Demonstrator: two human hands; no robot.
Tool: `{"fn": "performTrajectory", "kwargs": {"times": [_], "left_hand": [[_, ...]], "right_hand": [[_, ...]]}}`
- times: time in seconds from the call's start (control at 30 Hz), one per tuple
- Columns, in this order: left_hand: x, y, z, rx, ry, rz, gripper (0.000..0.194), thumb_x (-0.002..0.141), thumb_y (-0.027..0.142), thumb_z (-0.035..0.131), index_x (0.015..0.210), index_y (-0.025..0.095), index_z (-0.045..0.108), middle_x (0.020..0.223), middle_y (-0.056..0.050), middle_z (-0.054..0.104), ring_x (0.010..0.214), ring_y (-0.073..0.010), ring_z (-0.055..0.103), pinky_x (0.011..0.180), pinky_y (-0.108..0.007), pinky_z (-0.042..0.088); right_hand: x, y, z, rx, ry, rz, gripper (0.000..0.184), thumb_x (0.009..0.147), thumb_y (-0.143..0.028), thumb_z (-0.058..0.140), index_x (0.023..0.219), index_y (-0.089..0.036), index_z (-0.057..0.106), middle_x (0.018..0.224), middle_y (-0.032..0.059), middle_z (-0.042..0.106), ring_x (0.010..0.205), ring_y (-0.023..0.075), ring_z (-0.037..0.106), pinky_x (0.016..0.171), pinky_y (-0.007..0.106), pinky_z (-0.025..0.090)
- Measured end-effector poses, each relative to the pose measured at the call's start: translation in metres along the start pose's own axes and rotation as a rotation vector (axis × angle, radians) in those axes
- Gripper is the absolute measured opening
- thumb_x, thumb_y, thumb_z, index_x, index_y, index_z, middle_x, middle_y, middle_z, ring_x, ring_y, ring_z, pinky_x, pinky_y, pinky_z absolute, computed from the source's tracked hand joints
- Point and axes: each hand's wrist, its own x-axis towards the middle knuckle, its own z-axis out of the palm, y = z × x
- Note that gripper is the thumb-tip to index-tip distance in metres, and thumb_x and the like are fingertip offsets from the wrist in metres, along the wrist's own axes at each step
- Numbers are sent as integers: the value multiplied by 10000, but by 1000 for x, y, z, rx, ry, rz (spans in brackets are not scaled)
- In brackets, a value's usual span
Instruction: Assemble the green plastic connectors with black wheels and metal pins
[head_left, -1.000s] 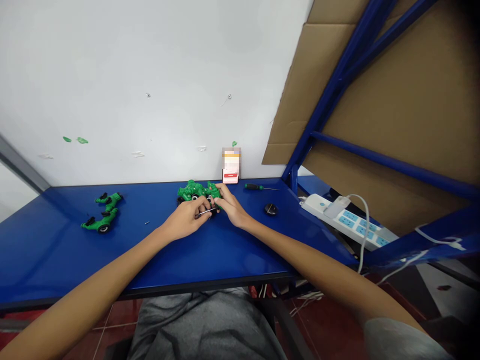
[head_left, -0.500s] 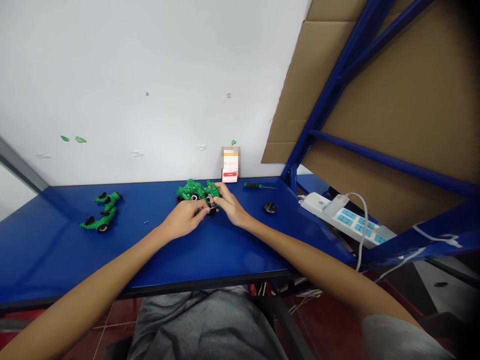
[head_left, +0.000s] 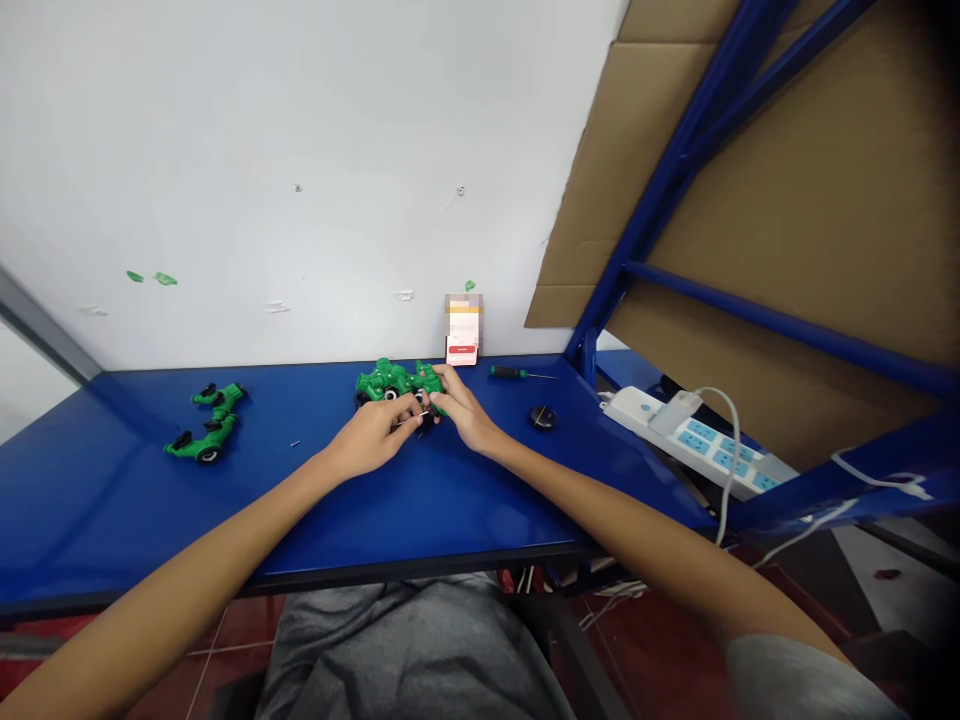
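A green toy vehicle [head_left: 390,380] with black wheels lies at the far middle of the blue table [head_left: 450,490]. My left hand [head_left: 371,435] is closed in a pinch on a thin metal axle [head_left: 420,416] at the toy's right end. My right hand [head_left: 461,410] has its fingers curled on that same right end of the green toy. Both hands meet there, and what lies beneath them is hidden.
Two more green toy pieces [head_left: 206,425] lie at the far left. A tiny screw [head_left: 295,443] rests beside them. A green-handled screwdriver [head_left: 517,373], a black wheel [head_left: 541,416] and a small card [head_left: 462,328] sit to the right. A power strip [head_left: 697,440] lies beyond the table's right edge.
The hands stay at the toy's right end with only small finger shifts. The metal axle in my left fingers has turned slightly.
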Motion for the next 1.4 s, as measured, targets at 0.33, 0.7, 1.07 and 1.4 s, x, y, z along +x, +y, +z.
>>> {"fn": "performTrajectory", "kwargs": {"times": [0.33, 0.7, 1.07, 1.4], "left_hand": [[-2, 6, 4, -12, 51, 16, 198, 996, 332, 632, 1148, 224, 565, 783, 54, 555, 589, -104, 489, 617, -227, 392], [-3, 4, 3, 86, 115, 58, 129, 1001, 313, 629, 1083, 214, 619, 747, 39, 559, 630, -127, 498, 639, -238, 399], [-2, 6, 1, 108, 132, 57, 68, 989, 266, 631, 1011, 204, 612, 790, 34, 600, 618, -111, 479, 640, -239, 392], [-3, 6, 1, 59, 130, 17, 139, 1014, 331, 605, 1081, 213, 634, 807, 30, 651, 607, -115, 510, 637, -244, 407]], "right_hand": [[4, -3, 10, 317, 60, 247, 269, 954, -469, 524, 1106, -247, 517, 909, 0, 632, 801, 191, 663, 692, 331, 588], [1, -4, 19, 299, 2, 253, 279, 987, -529, 548, 1057, -260, 532, 906, 9, 677, 778, 185, 687, 662, 325, 629], [0, -9, 18, 261, -4, 236, 309, 995, -536, 553, 1135, -267, 496, 916, -5, 664, 746, 169, 676, 704, 347, 644], [2, -4, 16, 335, 25, 240, 350, 985, -559, 587, 1132, -252, 505, 957, 12, 659, 768, 172, 684, 652, 346, 650]]}}
